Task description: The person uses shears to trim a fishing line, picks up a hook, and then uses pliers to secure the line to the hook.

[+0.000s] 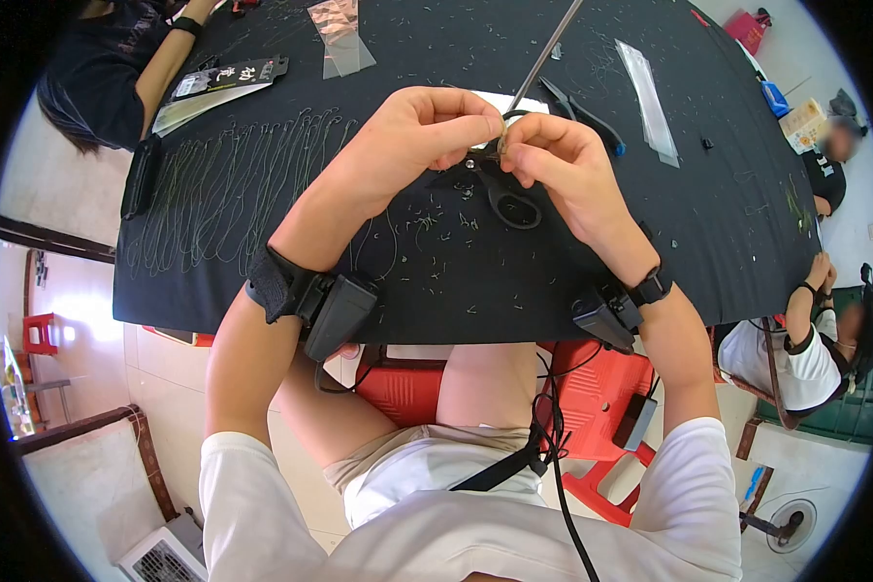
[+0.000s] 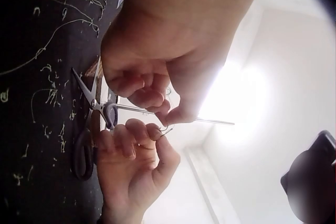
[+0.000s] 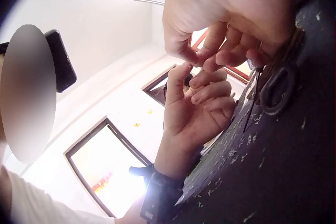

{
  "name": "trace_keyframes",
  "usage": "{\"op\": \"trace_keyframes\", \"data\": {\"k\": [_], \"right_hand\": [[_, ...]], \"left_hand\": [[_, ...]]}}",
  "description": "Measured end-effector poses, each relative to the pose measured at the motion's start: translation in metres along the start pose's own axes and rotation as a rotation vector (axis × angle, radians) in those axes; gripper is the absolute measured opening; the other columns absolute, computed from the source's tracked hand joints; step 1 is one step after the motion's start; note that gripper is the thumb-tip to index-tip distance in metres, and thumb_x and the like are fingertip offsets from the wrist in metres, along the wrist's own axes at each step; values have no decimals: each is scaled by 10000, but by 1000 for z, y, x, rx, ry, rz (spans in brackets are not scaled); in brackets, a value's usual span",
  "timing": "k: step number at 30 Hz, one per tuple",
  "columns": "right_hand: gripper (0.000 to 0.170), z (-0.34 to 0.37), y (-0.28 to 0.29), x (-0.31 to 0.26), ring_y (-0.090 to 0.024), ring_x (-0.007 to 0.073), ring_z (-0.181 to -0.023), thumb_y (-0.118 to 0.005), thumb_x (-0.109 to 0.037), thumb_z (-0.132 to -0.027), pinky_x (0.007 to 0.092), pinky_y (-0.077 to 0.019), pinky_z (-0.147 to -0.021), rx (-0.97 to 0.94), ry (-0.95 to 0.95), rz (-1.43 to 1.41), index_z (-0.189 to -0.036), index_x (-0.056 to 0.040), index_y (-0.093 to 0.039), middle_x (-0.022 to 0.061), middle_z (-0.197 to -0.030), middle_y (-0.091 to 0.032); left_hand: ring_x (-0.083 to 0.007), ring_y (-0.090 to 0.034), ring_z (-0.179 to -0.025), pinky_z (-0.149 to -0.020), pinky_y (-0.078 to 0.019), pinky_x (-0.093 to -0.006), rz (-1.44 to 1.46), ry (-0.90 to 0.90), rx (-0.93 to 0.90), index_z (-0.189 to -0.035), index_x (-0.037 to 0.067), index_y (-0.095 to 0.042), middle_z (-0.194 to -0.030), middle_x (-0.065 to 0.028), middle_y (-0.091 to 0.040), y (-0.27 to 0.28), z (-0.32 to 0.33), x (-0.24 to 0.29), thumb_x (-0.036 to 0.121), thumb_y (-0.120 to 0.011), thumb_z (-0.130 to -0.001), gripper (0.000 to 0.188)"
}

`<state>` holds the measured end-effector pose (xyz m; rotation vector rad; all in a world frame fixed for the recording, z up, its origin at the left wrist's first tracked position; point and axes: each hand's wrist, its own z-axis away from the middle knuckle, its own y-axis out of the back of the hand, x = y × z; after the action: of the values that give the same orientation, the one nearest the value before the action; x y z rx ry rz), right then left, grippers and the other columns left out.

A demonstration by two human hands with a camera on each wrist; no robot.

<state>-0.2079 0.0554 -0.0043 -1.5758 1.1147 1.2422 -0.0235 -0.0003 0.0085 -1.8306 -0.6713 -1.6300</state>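
Above the black-covered table, both hands meet fingertip to fingertip. My right hand [image 1: 565, 167] pinches a small fishing hook [image 2: 167, 131] between thumb and forefinger; its thin shank shows past the fingertips in the left wrist view. Right beside it, the thumb and forefinger of my left hand [image 1: 419, 136] pinch thin line at the hook, mostly hidden by the fingers. Under the hands lie dark-handled scissors [image 1: 516, 209], blades apart in the left wrist view. A slim metal rod [image 1: 550, 50] slants up behind the fingertips.
Rows of thin lines [image 1: 233, 189] lie at the left of the table [image 1: 436, 291]. Pliers [image 1: 587, 116] and a clear plastic sleeve [image 1: 647, 102] are to the right. Line scraps [image 1: 441, 228] litter the cloth. A black card pack [image 1: 228, 82] lies far left; other people sit around.
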Motion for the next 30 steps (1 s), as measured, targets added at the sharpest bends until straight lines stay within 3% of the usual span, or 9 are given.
{"op": "trace_keyframes", "data": {"k": [30], "right_hand": [[122, -1, 0, 1, -546, 72, -715, -575, -101, -782, 191, -415, -609, -1, -4, -27, -865, -15, -598, 32, -788, -599]], "left_hand": [[-12, -356, -555, -485, -259, -161, -58, -63, -66, -877, 36, -603, -657, 61, -480, -1, 2, 2, 152, -580, -816, 133]]}}
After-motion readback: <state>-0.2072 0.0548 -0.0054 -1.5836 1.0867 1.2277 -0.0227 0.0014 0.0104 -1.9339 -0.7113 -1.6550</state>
